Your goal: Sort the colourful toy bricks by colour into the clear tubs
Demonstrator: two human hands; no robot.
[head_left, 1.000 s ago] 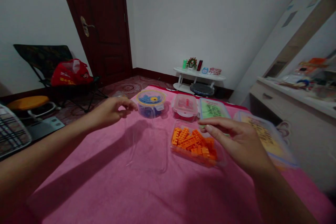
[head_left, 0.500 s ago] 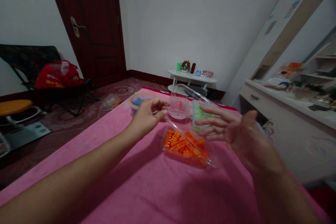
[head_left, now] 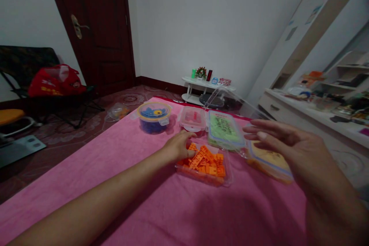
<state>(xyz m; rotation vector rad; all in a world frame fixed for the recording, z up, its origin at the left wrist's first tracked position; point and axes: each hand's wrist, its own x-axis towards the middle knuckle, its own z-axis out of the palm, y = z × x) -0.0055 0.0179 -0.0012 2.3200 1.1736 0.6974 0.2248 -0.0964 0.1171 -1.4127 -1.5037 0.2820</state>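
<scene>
A clear box of orange bricks (head_left: 208,162) lies open on the pink cloth (head_left: 138,200). My left hand (head_left: 178,147) rests at the box's near-left corner, fingers curled down among the bricks; what they pinch is hidden. My right hand (head_left: 288,148) hovers to the right over a lidded box of yellow pieces (head_left: 269,160), with fingers stretched forward. The orange box's clear lid (head_left: 230,102) hangs tilted in the air at their tips.
Behind the orange box stand a round tub of blue bricks (head_left: 154,117), a small red box (head_left: 192,118) and a green box (head_left: 223,128), all lidded. A desk (head_left: 311,117) runs along the right. A folding chair with a red bag (head_left: 53,80) stands left.
The clear lid came up off the orange box and moved right to my right hand. My left hand dropped from the lid onto the box of orange bricks. The view shifted left.
</scene>
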